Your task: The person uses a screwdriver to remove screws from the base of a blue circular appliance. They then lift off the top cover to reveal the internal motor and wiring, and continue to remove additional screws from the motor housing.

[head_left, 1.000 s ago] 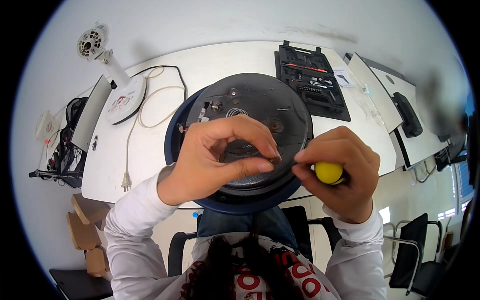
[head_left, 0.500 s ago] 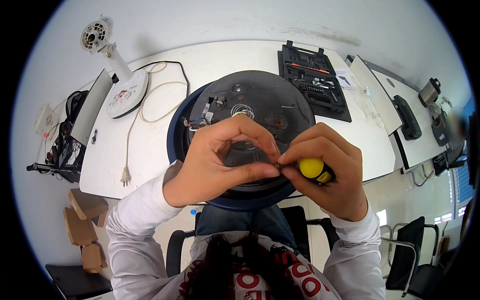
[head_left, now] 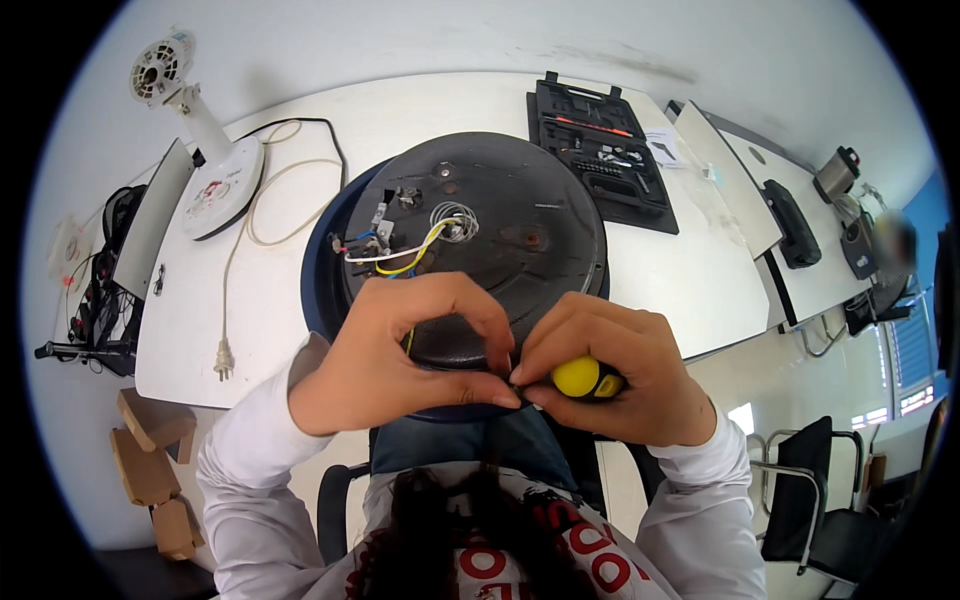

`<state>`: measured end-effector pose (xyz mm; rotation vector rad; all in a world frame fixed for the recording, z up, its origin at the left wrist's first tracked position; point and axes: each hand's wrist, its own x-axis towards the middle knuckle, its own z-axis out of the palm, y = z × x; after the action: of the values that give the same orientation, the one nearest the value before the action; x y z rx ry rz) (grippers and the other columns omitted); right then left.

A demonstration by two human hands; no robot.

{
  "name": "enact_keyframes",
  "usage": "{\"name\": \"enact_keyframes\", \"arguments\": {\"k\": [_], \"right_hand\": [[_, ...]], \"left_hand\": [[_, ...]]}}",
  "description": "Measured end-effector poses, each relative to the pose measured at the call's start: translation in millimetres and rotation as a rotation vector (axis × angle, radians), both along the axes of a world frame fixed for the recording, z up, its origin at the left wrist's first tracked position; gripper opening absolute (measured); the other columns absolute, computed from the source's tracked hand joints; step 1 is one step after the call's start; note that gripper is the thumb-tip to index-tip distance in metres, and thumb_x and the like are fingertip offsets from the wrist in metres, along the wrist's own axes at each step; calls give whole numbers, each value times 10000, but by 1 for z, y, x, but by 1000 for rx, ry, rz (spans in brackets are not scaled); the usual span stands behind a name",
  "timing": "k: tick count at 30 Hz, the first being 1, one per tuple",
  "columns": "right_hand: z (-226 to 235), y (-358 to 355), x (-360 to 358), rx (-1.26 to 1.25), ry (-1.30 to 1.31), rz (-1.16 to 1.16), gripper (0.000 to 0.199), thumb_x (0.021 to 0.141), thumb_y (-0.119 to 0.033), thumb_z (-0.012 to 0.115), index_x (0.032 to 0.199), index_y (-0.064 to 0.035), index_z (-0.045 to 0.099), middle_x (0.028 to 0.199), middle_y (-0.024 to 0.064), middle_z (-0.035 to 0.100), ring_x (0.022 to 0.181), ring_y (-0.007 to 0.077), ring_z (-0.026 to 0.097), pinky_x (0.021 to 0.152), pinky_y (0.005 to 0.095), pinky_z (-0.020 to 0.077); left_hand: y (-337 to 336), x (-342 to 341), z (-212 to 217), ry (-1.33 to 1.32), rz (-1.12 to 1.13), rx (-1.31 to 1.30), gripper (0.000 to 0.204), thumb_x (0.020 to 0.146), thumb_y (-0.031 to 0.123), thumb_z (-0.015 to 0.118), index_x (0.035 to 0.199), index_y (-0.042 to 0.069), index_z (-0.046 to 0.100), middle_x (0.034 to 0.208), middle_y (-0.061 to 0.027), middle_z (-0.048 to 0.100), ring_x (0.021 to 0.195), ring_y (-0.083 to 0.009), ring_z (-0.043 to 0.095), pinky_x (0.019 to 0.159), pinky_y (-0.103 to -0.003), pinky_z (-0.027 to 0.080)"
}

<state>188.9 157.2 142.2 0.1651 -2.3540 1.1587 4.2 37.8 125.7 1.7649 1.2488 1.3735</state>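
My left hand [head_left: 385, 350] is closed in a pinch, thumb and forefinger on a tiny dark piece [head_left: 516, 386], too small to name. The fingertips of my right hand [head_left: 640, 365] meet it there. Tucked in my right palm is a yellow-and-black screwdriver [head_left: 576, 377], with only its rounded handle end showing. Both hands are over the near edge of a round, dark metal disc [head_left: 500, 180], set in a dark blue round housing [head_left: 322, 275]. On the disc lie a coil of thin metal tubing [head_left: 462, 222] and white, yellow and blue wires [head_left: 412, 262] running to small terminals.
A black tool case [head_left: 600, 150] lies unfolded at the back right. Back left stands a white fan-like appliance [head_left: 222, 190], near a cord with a plug [head_left: 224, 362]. A black case [head_left: 792, 225] rests on the right-hand table. Cardboard boxes [head_left: 145, 465] and a black chair [head_left: 805, 485] are on the floor.
Both hands have moved nearer to me and slightly left, keeping their pinch. More of the disc and its wires shows. The whole view has shifted a little.
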Motion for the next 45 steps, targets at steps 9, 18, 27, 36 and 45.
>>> {"name": "enact_keyframes", "arguments": {"k": [9, 18, 27, 36, 45], "right_hand": [[-2, 62, 19, 272, -9, -564, 152, 746, 8, 687, 874, -23, 611, 828, 82, 622, 752, 191, 620, 672, 282, 484], [-83, 205, 25, 272, -288, -865, 108, 747, -75, 670, 841, -24, 649, 822, 123, 680, 765, 257, 662, 720, 308, 503], [-129, 209, -4, 554, -327, -1016, 124, 783, -176, 674, 837, -74, 626, 854, 101, 611, 764, 335, 612, 667, 414, 487], [-131, 206, 2, 535, -348, -1008, 147, 792, -175, 672, 908, -90, 642, 877, 76, 610, 784, 314, 611, 670, 390, 489], [-128, 207, 5, 528, -365, -1002, 175, 793, -161, 671, 947, -83, 643, 926, 82, 628, 835, 313, 613, 697, 384, 491]], "left_hand": [[-31, -13, -3, 427, 330, 205, 308, 635, 58, 795, 900, 35, 640, 846, -68, 661, 797, -254, 628, 749, -347, 456], [-74, -37, -71, 421, 798, 298, 170, 761, -27, 551, 927, 7, 561, 916, -159, 632, 907, -326, 581, 829, -409, 450], [-85, -50, -135, 268, 1061, 215, 267, 852, 47, 492, 1117, 11, 508, 1210, -182, 500, 1172, -321, 462, 1023, -433, 319], [-82, -64, -142, -229, 1094, 123, 273, 912, 114, 506, 1158, -3, 490, 1223, -146, 495, 1175, -248, 471, 1010, -379, 355], [-81, -67, -143, -262, 1122, 72, 244, 919, 113, 525, 1123, -20, 502, 1127, -117, 542, 1083, -196, 510, 968, -309, 364]]}}
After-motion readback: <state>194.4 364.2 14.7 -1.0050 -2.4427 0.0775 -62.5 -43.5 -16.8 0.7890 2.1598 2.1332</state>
